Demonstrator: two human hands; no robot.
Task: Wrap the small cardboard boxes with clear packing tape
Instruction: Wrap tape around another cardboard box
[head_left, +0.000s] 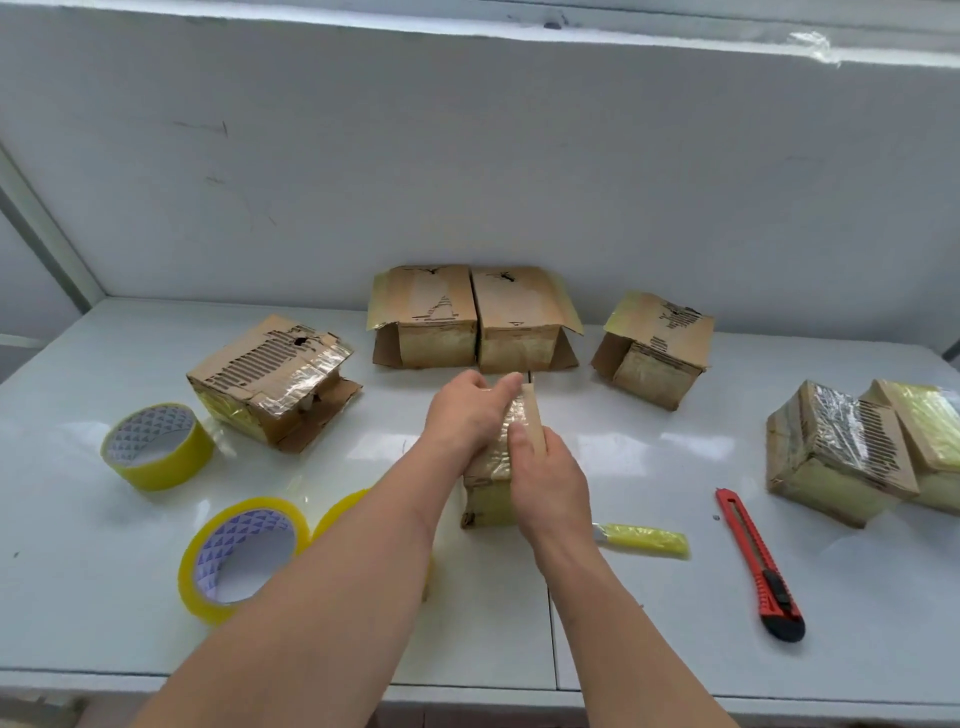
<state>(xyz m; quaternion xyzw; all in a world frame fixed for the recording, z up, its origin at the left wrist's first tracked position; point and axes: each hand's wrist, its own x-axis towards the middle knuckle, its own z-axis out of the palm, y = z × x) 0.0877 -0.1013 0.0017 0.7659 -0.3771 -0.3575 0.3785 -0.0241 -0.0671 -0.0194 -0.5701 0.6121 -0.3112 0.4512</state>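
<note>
A small cardboard box (488, 501), with shiny clear tape over its top, stands on the white table (675, 447) at the centre. My left hand (465, 413) lies over the box's top with its fingers curled across the taped surface. My right hand (548, 486) grips the box's right side, the thumb pressed against an upright cardboard edge (535, 415). Both hands hide most of the box. Three yellowish tape rolls lie to the left: one (156, 447) further back, one (244, 556) nearer, and a third (337, 512) partly hidden behind my left forearm.
Several other worn cardboard boxes stand around: one at the left (275, 379), a pair at the back (423, 317) (522, 319), one back right (654, 348), two taped ones far right (836, 452) (930, 431). A red utility knife (758, 561) and a yellow-wrapped blade (644, 540) lie to the right.
</note>
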